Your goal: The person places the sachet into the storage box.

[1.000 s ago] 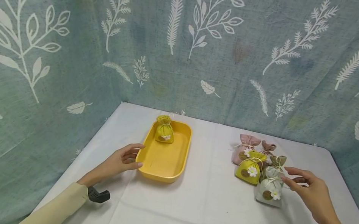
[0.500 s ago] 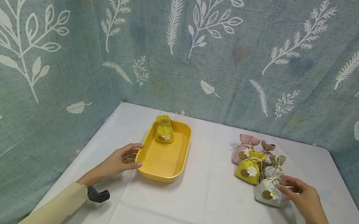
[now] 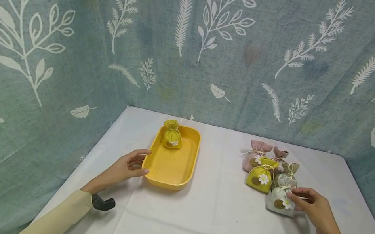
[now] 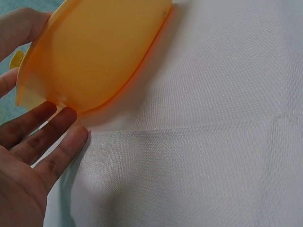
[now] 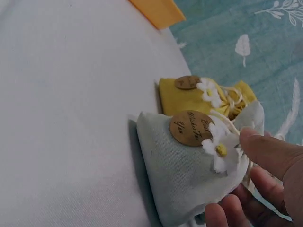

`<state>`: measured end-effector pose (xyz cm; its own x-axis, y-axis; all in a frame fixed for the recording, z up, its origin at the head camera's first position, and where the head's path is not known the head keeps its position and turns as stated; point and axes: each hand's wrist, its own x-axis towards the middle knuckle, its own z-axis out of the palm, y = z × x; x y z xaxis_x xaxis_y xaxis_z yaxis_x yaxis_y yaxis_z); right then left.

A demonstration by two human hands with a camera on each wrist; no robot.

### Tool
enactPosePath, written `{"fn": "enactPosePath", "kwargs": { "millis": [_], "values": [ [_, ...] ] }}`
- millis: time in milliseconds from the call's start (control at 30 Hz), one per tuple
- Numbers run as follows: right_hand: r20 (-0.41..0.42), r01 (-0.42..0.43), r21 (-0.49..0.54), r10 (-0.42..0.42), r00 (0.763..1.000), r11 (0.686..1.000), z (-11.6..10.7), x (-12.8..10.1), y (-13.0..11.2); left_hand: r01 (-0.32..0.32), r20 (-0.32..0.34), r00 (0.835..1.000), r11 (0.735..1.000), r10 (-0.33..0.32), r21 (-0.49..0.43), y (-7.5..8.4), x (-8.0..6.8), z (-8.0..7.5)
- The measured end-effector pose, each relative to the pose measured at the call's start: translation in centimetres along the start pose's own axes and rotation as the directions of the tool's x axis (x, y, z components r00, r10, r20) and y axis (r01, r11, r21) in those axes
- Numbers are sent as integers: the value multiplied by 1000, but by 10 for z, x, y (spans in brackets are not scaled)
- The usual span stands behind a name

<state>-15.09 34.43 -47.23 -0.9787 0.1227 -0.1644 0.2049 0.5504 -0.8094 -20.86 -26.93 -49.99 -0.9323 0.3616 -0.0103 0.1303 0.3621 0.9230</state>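
The right hand (image 3: 315,209) is closing thumb and fingers on the tied neck of the pale grey pouch (image 3: 281,198), standing upright just left of it, well right of the yellow tray (image 3: 171,176) the left hand (image 3: 125,169) is touching.

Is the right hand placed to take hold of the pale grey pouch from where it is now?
Probably yes. The right hand already touches the pale grey pouch near its tied neck, thumb at the daisy; only the yellow-green pouch crowds its far side.

Left hand (image 4: 21,161) touching yellow tray (image 4: 94,52)
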Motion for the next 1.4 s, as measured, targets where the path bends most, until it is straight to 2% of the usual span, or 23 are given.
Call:
{"fn": "enactPosePath", "kwargs": {
  "millis": [167, 333, 500, 933, 1200, 1400],
  "values": [
    [24, -25, 37, 24, 999, 999, 1, 1, -1, -1, 3, 1000, 1000, 1, -3, -2, 1, 0],
    [61, -28, -8, 29, 998, 1000, -2, 1, -2, -6, 7, 1000, 1000, 6, -8, -1, 1, 0],
    [75, 12, -31, -10, 997, 999, -2, 1, -1, -2, 7, 1000, 1000, 2, -21, -2, 1, -1],
    [28, 170, 68, -172, 985, 983, 1, -2, -9, -6, 9, 1000, 1000, 6, -27, -1, 1, -2],
    [-30, 218, 96, -216, 976, 971, 5, -3, -27, 15, 14, 1000, 999, -14, -33, -2, 1, -2],
    [-41, 238, 148, -235, 971, 960, 13, -1, -41, 20, 7, 1000, 999, -20, -27, -2, 1, -1]
  ]
}}
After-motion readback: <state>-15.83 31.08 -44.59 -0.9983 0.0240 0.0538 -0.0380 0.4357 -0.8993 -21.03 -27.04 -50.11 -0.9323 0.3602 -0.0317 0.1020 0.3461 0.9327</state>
